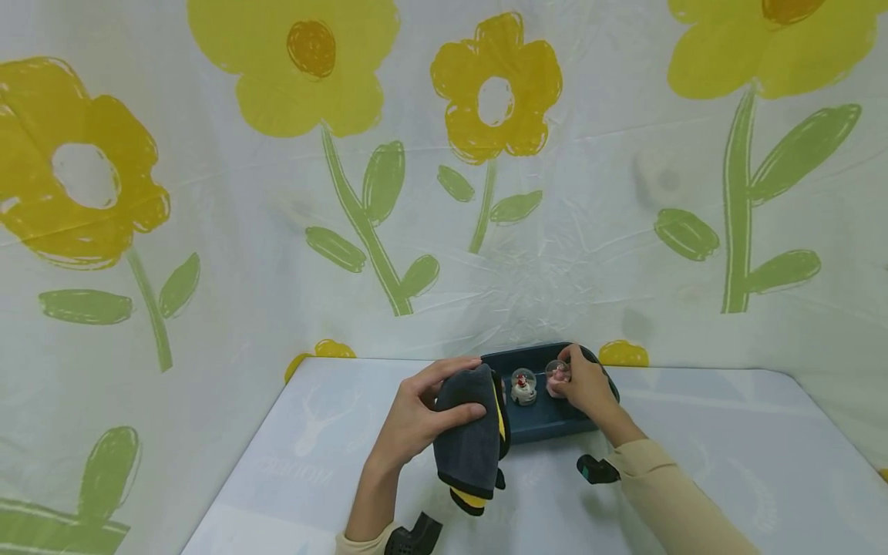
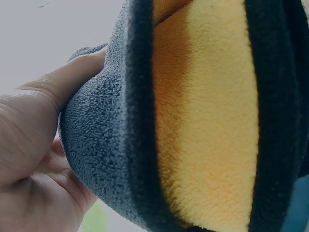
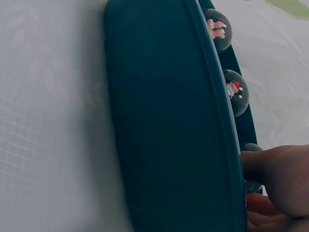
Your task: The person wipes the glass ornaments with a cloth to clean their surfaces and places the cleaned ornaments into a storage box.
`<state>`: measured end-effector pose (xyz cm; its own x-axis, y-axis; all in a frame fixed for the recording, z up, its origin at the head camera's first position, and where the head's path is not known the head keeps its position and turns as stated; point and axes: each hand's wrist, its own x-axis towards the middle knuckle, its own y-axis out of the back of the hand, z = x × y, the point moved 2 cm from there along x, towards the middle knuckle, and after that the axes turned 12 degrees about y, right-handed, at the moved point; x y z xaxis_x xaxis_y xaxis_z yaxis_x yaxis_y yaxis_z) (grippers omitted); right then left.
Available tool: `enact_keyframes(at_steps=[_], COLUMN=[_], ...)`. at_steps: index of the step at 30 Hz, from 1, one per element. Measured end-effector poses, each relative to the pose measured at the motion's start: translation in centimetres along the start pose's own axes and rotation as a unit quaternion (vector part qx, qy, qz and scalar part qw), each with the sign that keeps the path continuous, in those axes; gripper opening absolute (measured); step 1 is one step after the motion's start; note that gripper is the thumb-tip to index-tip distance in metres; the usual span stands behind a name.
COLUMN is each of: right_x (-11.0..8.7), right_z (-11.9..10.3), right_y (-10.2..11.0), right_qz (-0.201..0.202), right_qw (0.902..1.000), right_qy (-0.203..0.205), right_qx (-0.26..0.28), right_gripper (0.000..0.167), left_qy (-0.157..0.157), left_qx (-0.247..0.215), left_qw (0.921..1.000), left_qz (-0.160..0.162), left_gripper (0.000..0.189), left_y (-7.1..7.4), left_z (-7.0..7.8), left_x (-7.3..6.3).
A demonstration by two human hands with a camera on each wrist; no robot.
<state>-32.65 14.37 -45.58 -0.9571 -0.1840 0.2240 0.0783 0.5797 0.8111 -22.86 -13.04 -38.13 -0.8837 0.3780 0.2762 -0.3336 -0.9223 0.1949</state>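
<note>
My left hand [image 1: 405,424] grips a folded towel [image 1: 459,443], grey outside, yellow inside and edged in black, with the thumb across its front. Its yellow inner side fills much of the left wrist view. Inside a dark blue tray [image 1: 555,429], my right hand [image 1: 593,389] holds a small snow globe [image 1: 554,376] with a pink base between thumb and fingers. Beside it stands a second snow globe [image 1: 523,388], white at the base with a red-capped figure. A third snow globe [image 3: 220,30] with pink figures shows in the right wrist view; the towel mostly hides it from the head camera.
The tray sits near the back edge of a white table [image 1: 701,447] with faint printed patterns. Behind it hangs a white sheet [image 1: 590,254] printed with yellow flowers. A black wrist camera [image 1: 416,533] is on the left wrist, another camera [image 1: 597,469] on the right.
</note>
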Motion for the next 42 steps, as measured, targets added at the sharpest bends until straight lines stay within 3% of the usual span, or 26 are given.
enact_keyframes(at_steps=[13,29,42], right_x=[0.8,-0.1,-0.3], right_z=[0.1,0.1,0.4], right_y=[0.0,-0.3,-0.6], right_qz=[-0.060,-0.037,-0.031], right_qw=[0.9978,0.9991,0.9991], right_qy=[-0.025,-0.008,-0.020], right_qx=[-0.018,-0.019,-0.022], right_gripper=[0.046,0.042,0.046], left_qy=[0.002,0.013,0.016], left_qx=[-0.005,0.000,0.000], left_qw=[1.0000,0.9998,0.9998], left_qz=[0.003,0.013,0.015], left_gripper=[0.054,0.055,0.056], left_y=[0.1,0.4,0.3], left_z=[0.1,0.1,0.0], left_x=[-0.1,-0.2,-0.1])
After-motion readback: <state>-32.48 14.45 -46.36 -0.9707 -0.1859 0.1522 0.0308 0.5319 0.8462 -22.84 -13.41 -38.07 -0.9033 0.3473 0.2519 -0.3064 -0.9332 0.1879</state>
